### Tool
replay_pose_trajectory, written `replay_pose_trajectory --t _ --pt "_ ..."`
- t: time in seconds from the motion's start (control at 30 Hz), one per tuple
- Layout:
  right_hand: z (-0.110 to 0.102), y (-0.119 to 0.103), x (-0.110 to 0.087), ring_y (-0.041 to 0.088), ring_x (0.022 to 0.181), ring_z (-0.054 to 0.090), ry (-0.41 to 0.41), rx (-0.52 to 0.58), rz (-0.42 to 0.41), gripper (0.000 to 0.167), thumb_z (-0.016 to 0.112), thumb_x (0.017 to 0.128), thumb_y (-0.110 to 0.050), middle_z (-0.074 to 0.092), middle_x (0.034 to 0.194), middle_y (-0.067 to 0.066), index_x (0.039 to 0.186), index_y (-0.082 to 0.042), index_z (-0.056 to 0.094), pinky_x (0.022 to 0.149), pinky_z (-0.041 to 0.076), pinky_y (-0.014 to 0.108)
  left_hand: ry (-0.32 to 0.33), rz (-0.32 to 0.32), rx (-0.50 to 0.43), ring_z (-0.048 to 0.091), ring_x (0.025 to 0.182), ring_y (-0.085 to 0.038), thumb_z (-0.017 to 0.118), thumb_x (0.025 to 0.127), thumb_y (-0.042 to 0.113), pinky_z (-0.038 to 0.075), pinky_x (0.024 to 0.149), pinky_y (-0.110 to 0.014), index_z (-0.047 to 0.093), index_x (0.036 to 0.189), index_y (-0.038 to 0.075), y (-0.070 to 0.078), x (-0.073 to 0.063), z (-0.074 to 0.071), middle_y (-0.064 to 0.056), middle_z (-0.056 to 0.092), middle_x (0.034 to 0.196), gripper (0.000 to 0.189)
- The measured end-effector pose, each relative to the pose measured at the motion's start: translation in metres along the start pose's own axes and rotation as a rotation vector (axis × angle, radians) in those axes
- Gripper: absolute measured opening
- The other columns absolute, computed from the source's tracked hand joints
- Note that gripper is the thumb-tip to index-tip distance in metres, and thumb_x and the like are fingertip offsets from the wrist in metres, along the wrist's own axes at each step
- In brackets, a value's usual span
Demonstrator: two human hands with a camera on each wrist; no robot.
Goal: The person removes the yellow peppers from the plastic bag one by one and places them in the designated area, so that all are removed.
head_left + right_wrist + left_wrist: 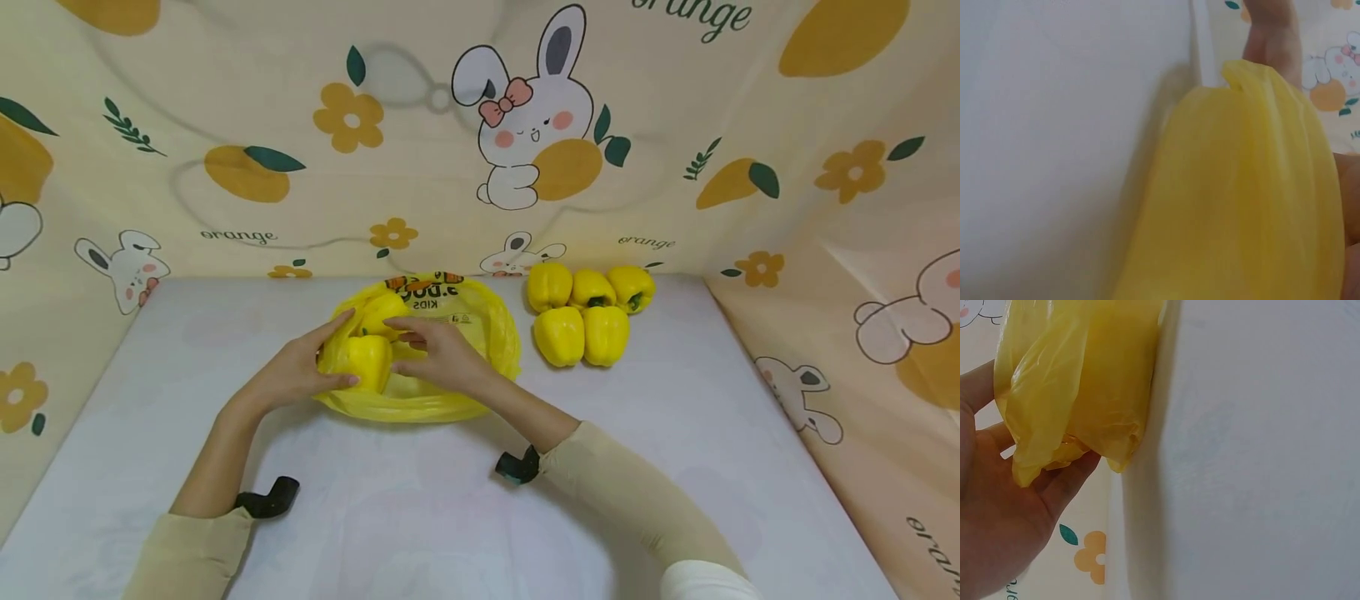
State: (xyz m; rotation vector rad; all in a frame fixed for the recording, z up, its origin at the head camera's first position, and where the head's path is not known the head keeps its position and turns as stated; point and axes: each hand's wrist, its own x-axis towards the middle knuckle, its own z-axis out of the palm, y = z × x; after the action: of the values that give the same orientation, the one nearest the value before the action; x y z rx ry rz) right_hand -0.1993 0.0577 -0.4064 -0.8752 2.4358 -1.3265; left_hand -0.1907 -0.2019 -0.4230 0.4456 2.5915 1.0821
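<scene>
A yellow plastic bag (502,333) lies with its mouth spread wide on the table. Inside its left part sit two yellow bell peppers, the front pepper (369,362) and the back pepper (384,312). My left hand (296,364) holds the bag's left side, thumb in front of the front pepper and fingers behind. In the left wrist view, the crumpled bag (1110,381) hangs against the fingers of that left hand (1007,512). Over the bag's mouth reaches my right hand (438,354), thumb and fingers apart beside the peppers. The bag wall (1229,187) fills much of the right wrist view.
Right of the bag, several yellow bell peppers (583,333) stand grouped in two rows. The white table (420,508) meets a patterned cloth (300,100) at the back and sides. A black wrist camera (270,498) sits on the left forearm, another camera (517,465) on the right.
</scene>
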Motion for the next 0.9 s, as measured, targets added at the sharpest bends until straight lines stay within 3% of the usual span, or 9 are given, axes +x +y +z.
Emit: replay_pose_trajectory --t 0.37,0.67,0.9 --pt "0.017 0.007 0.008 0.018 0.123 0.057 -0.034 -0.154 0.028 0.065 0.079 0.086 -0.017 0.056 0.142 0.000 0.145 -0.014 0.052 0.102 0.047 0.026 -0.004 -0.004 -0.012 0.020 0.147 -0.044 0.081 0.082 0.041 0.019 0.117 -0.062 0.017 0.161 0.019 0.001 0.001 0.002 -0.020 0.023 0.161 0.103" --pt "0.021 0.003 0.011 0.019 0.119 0.058 -0.050 -0.299 0.022 0.074 0.082 0.084 -0.023 0.054 0.143 0.006 0.149 -0.016 0.047 0.098 0.048 0.023 -0.006 0.015 -0.016 0.021 0.147 -0.044 0.082 0.082 0.034 0.020 0.117 -0.062 0.018 0.161 0.019 -0.001 0.001 0.002 -0.020 0.024 0.161 0.103" --pt "0.031 0.005 0.014 0.013 0.117 0.054 -0.066 -0.255 0.038 0.086 0.085 0.079 -0.016 0.051 0.146 0.002 0.153 -0.017 0.039 0.100 0.046 0.024 -0.010 0.023 -0.023 0.020 0.147 -0.043 0.083 0.082 0.033 0.018 0.117 -0.061 0.018 0.161 0.019 -0.004 -0.002 0.002 -0.019 0.023 0.162 0.103"
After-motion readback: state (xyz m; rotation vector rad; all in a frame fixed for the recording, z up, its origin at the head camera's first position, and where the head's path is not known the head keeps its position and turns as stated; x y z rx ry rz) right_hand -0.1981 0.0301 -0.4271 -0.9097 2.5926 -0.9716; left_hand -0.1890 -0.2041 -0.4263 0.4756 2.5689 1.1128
